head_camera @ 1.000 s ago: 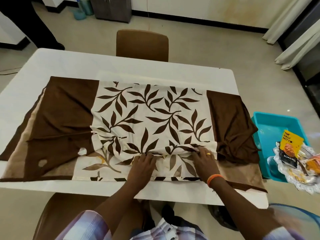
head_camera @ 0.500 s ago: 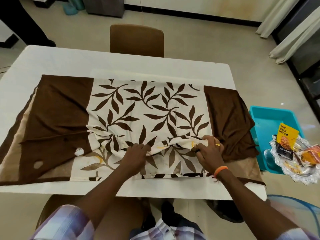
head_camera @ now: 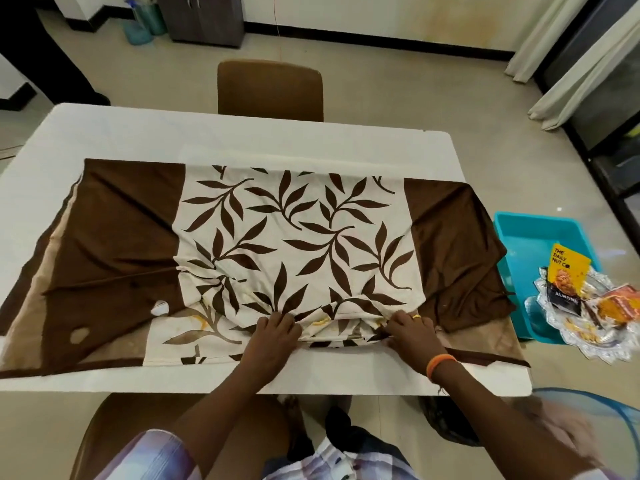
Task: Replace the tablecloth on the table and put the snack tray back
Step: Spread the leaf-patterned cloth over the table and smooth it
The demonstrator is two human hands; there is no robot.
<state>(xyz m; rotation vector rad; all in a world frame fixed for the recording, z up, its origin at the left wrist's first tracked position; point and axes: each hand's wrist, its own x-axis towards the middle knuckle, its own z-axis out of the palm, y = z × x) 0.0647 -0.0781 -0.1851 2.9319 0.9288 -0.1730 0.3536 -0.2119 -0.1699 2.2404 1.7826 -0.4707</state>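
Observation:
A brown and cream tablecloth (head_camera: 294,237) with a dark leaf print lies partly folded across the white table (head_camera: 242,140). Its near fold is bunched up at the front edge. My left hand (head_camera: 273,336) grips the bunched cloth at the middle. A little to the right, my right hand (head_camera: 412,332), with a ring and an orange wristband, grips the same fold. The silver snack tray (head_camera: 588,337) with a yellow nut packet and other snacks sits off the table at the right, on the near corner of a turquoise tub (head_camera: 530,233).
A brown chair (head_camera: 270,90) stands at the far side of the table and another (head_camera: 114,431) below me at the near side. Curtains (head_camera: 568,60) hang at the far right. A grey cabinet (head_camera: 201,19) and a person's dark legs (head_camera: 38,53) are at the far left.
Both hands have pulled the bunched fold of the cloth back towards the table's front edge. The cloth's near cream strip is now more gathered between them.

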